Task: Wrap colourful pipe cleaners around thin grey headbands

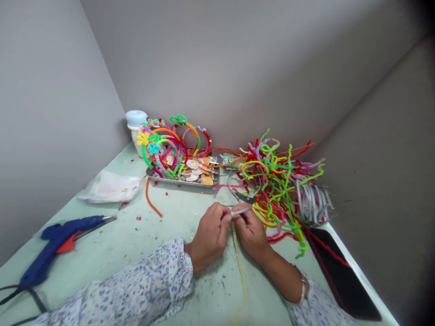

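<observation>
My left hand (210, 233) and my right hand (252, 231) met near the middle of the table (136, 253), thumbs and fingers pinched on a thin grey band (242, 210); a pale yellow strand (239, 260) hung from between my fingertips toward the near edge; to the right, just beyond my right hand, lay a tangled heap of fuzzy stems (272, 181); on the far side stood a metal tray (183, 183) of shell-like pieces, with colourful headbands (166, 149) over its left part; a blue glue gun (64, 242) lay well apart at left.

Yellow strip (240, 262) blurry toward bottom
</observation>
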`<act>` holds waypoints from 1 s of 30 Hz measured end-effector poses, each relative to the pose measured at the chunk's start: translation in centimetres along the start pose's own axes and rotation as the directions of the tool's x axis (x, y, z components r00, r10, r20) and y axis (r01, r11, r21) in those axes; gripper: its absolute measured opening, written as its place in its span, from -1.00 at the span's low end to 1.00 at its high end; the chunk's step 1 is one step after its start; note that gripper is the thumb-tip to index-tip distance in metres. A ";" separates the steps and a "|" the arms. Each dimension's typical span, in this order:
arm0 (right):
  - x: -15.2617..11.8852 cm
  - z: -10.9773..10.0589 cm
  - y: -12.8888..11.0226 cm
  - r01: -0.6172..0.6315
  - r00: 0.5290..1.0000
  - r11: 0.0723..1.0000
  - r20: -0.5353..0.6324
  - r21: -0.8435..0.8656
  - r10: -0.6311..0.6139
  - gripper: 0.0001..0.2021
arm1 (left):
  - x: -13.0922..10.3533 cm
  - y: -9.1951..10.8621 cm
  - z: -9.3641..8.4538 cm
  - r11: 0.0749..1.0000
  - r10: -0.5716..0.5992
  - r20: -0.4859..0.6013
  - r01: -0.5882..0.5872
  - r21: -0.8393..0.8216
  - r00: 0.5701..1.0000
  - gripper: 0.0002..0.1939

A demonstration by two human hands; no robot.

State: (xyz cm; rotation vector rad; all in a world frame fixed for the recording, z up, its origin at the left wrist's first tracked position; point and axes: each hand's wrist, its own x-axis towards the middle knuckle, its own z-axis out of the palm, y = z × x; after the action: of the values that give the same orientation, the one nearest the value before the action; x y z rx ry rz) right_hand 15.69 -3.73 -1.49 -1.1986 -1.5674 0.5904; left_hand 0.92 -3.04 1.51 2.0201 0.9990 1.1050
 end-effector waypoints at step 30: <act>0.1 0.1 -0.6 0.037 0.985 0.995 -0.170 0.093 -0.020 -0.92 | -0.6 1.1 0.5 0.921 -0.181 0.095 0.202 -0.334 0.979 -0.81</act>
State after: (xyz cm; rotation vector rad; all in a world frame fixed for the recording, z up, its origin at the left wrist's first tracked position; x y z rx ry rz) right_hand 15.40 -3.88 -1.02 -1.1227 -1.3958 0.5250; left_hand 1.48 -4.20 1.95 1.6310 0.8817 1.0238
